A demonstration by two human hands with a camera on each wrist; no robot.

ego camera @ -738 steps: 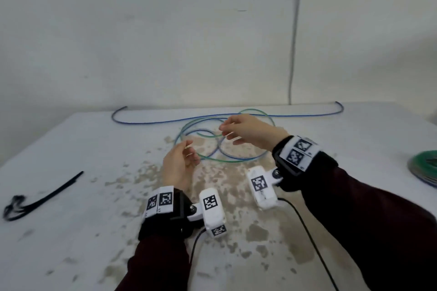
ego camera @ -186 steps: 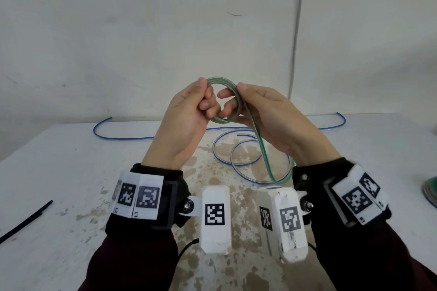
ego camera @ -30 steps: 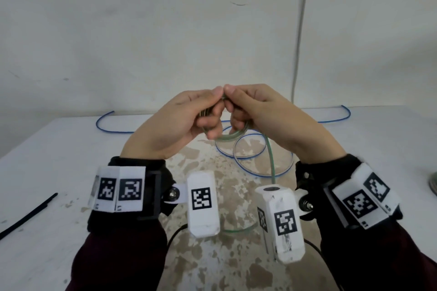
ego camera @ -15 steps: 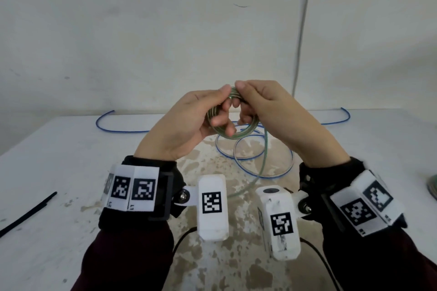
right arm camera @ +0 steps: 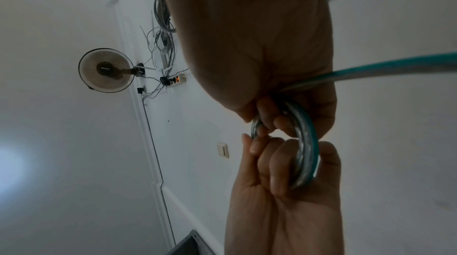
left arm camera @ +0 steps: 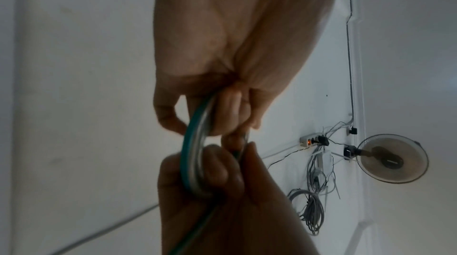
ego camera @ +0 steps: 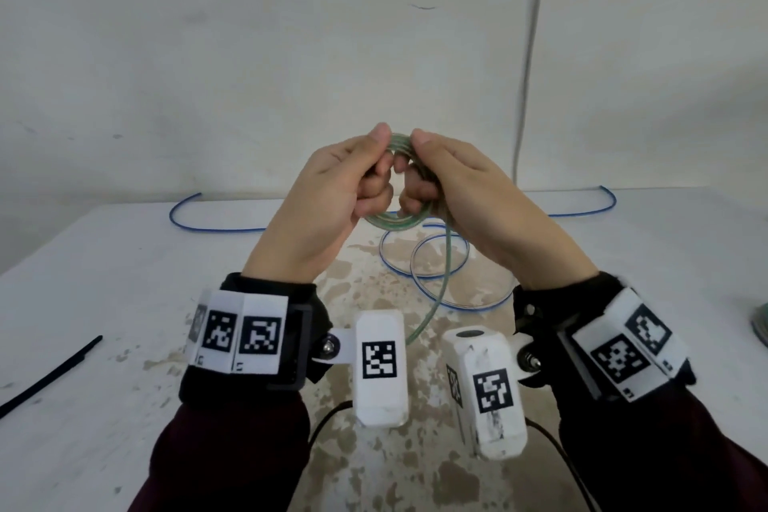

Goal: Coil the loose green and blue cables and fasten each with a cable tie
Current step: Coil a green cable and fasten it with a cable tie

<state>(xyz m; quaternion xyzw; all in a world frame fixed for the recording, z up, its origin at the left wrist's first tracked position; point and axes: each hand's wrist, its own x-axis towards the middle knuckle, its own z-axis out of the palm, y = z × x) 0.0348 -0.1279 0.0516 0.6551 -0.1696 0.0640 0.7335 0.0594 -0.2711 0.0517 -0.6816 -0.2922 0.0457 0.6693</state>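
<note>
Containers: none showed on the bench (ego camera: 104,270); nothing you handled sat inside anything.
Green cable (ego camera: 392,220): you held it wound into a small coil, lifted off the bench and above the blue cable, with one loose tail dropping from the coil toward the bench between your wrists.
Left hand (ego camera: 328,204): your fingers (ego camera: 376,195) were curled through the left side of the green coil, thumb pressed on its top edge; the left wrist view showed the strands (left arm camera: 195,153) running across your curled fingers.
Right hand (ego camera: 461,195): your fingers were curled round the right side of the same coil, thumb tip on top, almost meeting your left thumb; in the right wrist view the tail (right arm camera: 395,67) left your palm (right arm camera: 259,34) sideways.
Blue cable (ego camera: 440,274): it lay on the bench below the green coil in two loose loops, both ends trailing off along the far edge near the wall.
Cable tie (ego camera: 50,374): a black strip lay flat on the bench, well apart from the green coil, to its left and nearer you.
</note>
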